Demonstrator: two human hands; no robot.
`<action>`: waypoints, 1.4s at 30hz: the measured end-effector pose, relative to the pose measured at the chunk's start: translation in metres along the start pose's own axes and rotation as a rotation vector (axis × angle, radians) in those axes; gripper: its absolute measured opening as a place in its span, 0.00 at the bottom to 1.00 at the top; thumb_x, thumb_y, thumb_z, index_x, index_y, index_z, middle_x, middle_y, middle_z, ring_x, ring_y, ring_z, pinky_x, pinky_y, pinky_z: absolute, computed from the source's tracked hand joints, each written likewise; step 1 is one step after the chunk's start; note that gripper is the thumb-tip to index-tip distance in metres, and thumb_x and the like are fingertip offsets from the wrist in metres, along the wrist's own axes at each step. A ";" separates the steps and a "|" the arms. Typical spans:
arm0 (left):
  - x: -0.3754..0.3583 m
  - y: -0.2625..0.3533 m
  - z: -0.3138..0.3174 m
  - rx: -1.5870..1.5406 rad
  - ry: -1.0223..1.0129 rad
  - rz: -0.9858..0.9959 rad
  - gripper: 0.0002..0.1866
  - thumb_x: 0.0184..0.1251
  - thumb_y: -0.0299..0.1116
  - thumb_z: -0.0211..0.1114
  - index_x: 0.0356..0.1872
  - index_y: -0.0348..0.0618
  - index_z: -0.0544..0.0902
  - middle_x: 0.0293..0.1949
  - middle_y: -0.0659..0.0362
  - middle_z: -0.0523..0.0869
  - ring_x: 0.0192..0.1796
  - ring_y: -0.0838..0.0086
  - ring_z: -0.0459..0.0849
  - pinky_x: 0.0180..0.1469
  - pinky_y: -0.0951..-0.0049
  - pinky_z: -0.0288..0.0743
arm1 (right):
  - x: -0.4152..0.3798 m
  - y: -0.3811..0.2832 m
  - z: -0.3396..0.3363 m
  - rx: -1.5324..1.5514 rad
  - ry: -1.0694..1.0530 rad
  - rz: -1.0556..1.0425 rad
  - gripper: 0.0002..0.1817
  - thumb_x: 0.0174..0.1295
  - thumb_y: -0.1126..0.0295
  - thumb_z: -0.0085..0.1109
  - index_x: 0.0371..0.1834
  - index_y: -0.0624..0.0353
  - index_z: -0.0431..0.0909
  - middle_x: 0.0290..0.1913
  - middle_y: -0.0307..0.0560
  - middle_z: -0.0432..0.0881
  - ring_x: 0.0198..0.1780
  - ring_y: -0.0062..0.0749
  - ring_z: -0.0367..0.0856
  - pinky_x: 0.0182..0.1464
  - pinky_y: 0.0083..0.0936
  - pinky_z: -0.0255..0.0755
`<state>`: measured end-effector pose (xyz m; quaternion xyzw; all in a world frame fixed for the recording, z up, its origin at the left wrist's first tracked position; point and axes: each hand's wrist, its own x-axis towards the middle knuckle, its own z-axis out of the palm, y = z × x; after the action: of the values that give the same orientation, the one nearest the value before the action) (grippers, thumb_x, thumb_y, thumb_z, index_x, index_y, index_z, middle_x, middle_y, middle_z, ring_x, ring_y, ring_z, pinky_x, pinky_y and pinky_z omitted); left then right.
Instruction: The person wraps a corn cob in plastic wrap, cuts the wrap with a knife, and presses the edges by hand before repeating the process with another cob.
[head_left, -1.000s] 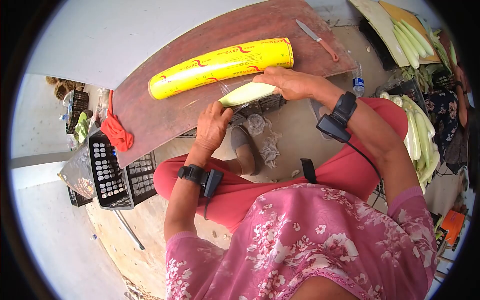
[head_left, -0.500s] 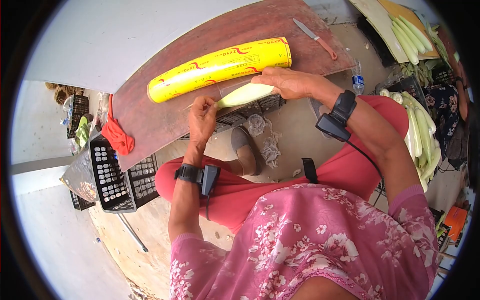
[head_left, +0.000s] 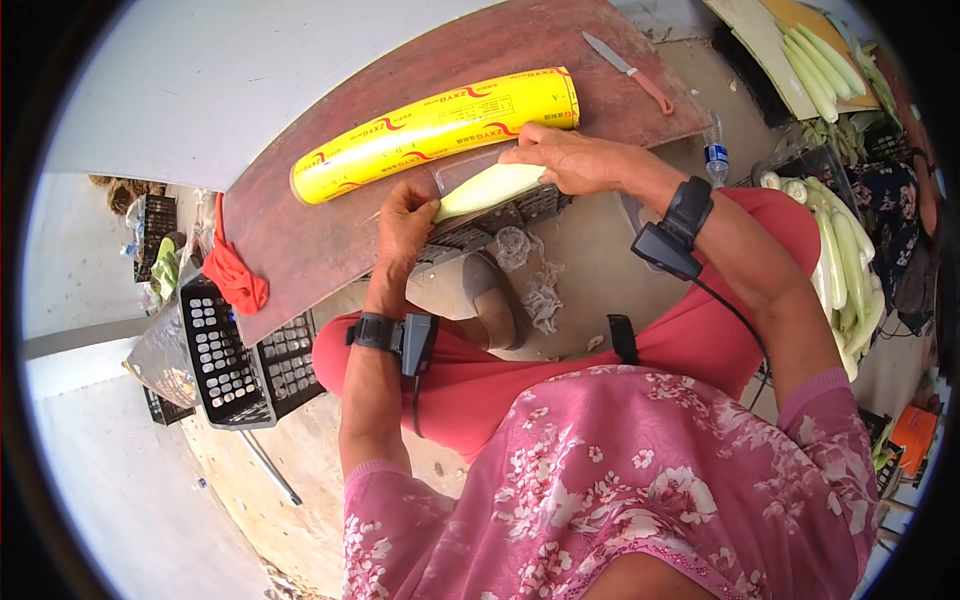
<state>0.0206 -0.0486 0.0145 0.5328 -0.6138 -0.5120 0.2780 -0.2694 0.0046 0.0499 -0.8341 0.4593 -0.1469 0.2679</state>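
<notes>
A pale green, tapered vegetable (head_left: 490, 190), long and smooth, lies slantwise between my two hands near the table's front edge. My left hand (head_left: 405, 225) pinches at its narrow left end, fingertips closed together. At the thicker right end, my right hand (head_left: 568, 160) grips with the thumb and curled fingers. Right behind the vegetable rests a large yellow roll of cling film (head_left: 430, 138) with red print; my right fingertips overlap its lower edge. A clear, shiny patch of film shows between the roll and the vegetable.
On the reddish table (head_left: 330, 250) lies a knife (head_left: 630, 72) at the far right. A red cloth (head_left: 235, 275) hangs over the left corner, above black crates (head_left: 218, 350). More long pale vegetables (head_left: 840, 270) are piled at right, near a plastic bottle (head_left: 716, 160).
The print on the roll has shifted upward, as if the roll turned slightly away from me. My hands keep hold of the vegetable with hardly any movement.
</notes>
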 end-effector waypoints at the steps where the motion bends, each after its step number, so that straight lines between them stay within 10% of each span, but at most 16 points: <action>1: 0.000 0.000 0.000 -0.033 -0.008 0.007 0.04 0.62 0.22 0.64 0.32 0.40 0.77 0.27 0.64 0.80 0.30 0.82 0.77 0.32 0.78 0.73 | 0.000 -0.001 -0.002 0.016 -0.007 -0.004 0.32 0.56 0.84 0.57 0.66 0.48 0.68 0.48 0.50 0.69 0.53 0.47 0.72 0.55 0.37 0.67; 17: -0.013 0.006 0.011 0.473 0.211 0.584 0.06 0.64 0.20 0.57 0.31 0.41 0.80 0.33 0.48 0.80 0.34 0.56 0.81 0.37 0.67 0.75 | -0.001 -0.007 -0.010 0.027 -0.036 0.027 0.28 0.58 0.82 0.55 0.64 0.52 0.69 0.51 0.51 0.72 0.58 0.49 0.72 0.58 0.40 0.67; 42: -0.033 0.015 0.003 0.481 0.064 0.444 0.08 0.56 0.22 0.67 0.37 0.33 0.81 0.37 0.52 0.84 0.35 0.66 0.86 0.40 0.72 0.78 | 0.000 -0.006 -0.011 0.034 -0.037 0.015 0.30 0.56 0.83 0.54 0.64 0.51 0.70 0.50 0.53 0.73 0.56 0.50 0.73 0.56 0.41 0.67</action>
<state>0.0220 -0.0183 0.0339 0.4519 -0.8094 -0.2621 0.2682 -0.2710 0.0042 0.0623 -0.8285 0.4580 -0.1371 0.2915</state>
